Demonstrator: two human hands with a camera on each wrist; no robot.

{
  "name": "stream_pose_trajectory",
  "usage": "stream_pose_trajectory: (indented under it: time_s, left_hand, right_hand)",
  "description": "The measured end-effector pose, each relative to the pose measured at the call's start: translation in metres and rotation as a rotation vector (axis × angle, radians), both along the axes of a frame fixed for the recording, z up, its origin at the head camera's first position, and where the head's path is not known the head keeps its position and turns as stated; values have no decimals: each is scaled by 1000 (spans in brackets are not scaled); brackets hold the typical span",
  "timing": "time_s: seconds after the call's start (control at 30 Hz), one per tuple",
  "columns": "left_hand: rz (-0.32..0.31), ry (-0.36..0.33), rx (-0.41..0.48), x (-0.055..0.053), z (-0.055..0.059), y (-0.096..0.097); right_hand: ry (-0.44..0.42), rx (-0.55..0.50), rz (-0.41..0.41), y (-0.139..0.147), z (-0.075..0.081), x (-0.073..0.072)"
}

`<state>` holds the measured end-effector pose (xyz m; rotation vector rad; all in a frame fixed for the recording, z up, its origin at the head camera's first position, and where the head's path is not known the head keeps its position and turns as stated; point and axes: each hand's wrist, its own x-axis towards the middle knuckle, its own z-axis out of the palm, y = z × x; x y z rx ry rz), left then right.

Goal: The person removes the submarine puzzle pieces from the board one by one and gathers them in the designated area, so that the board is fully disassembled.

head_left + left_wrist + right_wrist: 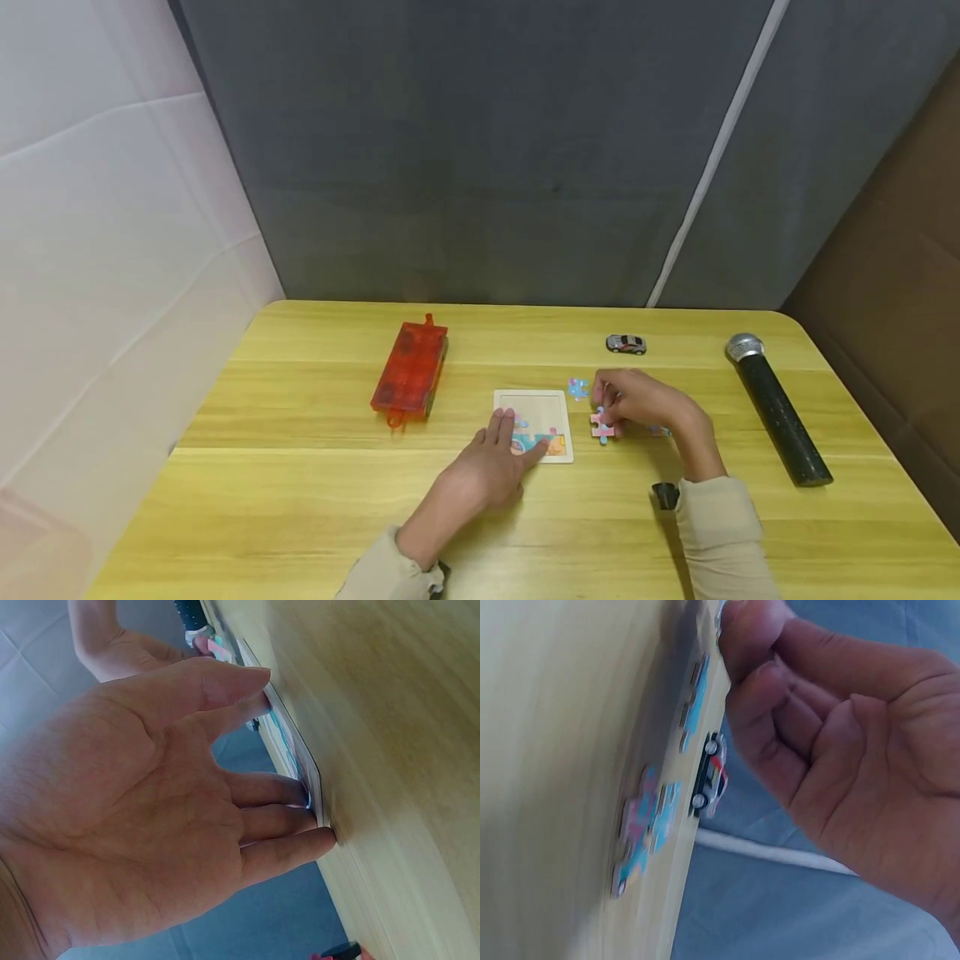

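Observation:
A shallow square puzzle tray (543, 412) lies mid-table, with teal and orange jigsaw pieces (557, 446) fitted along its near edge. My left hand (486, 471) rests its fingertips on the tray's left side and on the pieces inside. In the left wrist view those fingers (274, 817) are fairly straight and spread at the tray's edge. To the right of the tray, my right hand (643, 398) pinches a pink and blue jigsaw piece (601, 427) between thumb and fingers. A loose blue piece (577, 388) lies by the tray's far right corner.
More loose pieces (639, 825) lie beyond the right hand, partly hidden by it in the head view. A small toy car (626, 344) stands farther back. A red translucent toy wagon (409, 371) is at left, a black microphone (780, 412) at right.

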<state>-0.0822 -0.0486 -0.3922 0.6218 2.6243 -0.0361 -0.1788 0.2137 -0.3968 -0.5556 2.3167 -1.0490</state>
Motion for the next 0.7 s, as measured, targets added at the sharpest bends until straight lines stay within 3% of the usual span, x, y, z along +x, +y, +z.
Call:
stream_pose_trajectory:
  time_s: [0.2, 0.5, 0.7]
  left_hand:
    - [6, -18, 6, -2, -1, 0]
    - [1, -8, -1, -1, 0, 0]
    - [-13, 3, -10, -1, -1, -1]
  right_hand:
    - [-29, 94, -90, 11, 0, 1]
    - [46, 255, -128, 9, 0, 2]
    - [59, 288, -172, 8, -1, 3]
